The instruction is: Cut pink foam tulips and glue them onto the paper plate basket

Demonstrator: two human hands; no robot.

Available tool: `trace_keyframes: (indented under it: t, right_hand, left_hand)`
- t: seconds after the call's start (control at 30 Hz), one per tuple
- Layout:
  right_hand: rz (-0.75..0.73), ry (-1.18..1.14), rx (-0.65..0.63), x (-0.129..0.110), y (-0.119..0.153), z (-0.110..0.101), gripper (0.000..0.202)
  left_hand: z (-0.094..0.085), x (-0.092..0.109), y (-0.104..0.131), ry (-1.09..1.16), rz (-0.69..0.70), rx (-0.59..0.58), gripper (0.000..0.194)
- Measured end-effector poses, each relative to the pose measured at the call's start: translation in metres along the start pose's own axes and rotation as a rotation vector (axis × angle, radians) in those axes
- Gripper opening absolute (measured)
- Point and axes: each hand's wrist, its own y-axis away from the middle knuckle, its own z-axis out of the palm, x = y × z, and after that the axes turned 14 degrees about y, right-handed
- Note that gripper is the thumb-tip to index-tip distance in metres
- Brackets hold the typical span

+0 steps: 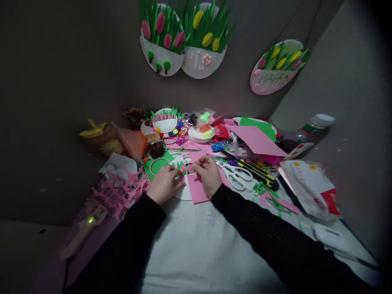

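Pinching a pink cutout (191,168), the right hand (208,173) faces the curled left hand (165,183), grip unclear, over a grass-trimmed paper plate (183,193) mid-frame; above, a clear bag (211,119) holds something bright green.

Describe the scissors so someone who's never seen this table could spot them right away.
On the white table, find the person's right hand. The scissors lie just to its right, between it and the yellow-striped dark tools. Their two white looped handles set them apart from those long, straight neighbours.
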Motion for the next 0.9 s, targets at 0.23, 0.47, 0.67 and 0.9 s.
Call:
trace_keyframes:
  t: [0.23, 0.47, 0.67, 0.9]
  right_hand:
    - [0.011, -0.003, -0.011, -0.0011, 0.0006, 0.0018, 0.031]
    - [-0.018, 0.061, -0.162, -0.0039, 0.0046, 0.0027, 0.029]
    - [-0.107, 0.212, -0.197, -0.0025, 0.0084, 0.0048, 0.022]
    - [-0.180, 0.305, -0.184, 0.0017, 0.0074, 0.0037, 0.020]
  left_hand:
    - [0.0020, 0.0038, -0.0028, 0.069, 0.023, 0.014, 0.013]
    - [-0.0029, 0.0043, -0.0045, 0.356, -0.033, 0.109, 0.014]
    - [-0.0021, 0.0040, -0.0038, 0.627, -0.169, 0.143, 0.020]
    - [0.0022, 0.0023, -0.0029, 0.773, -0.116, 0.106, 0.023]
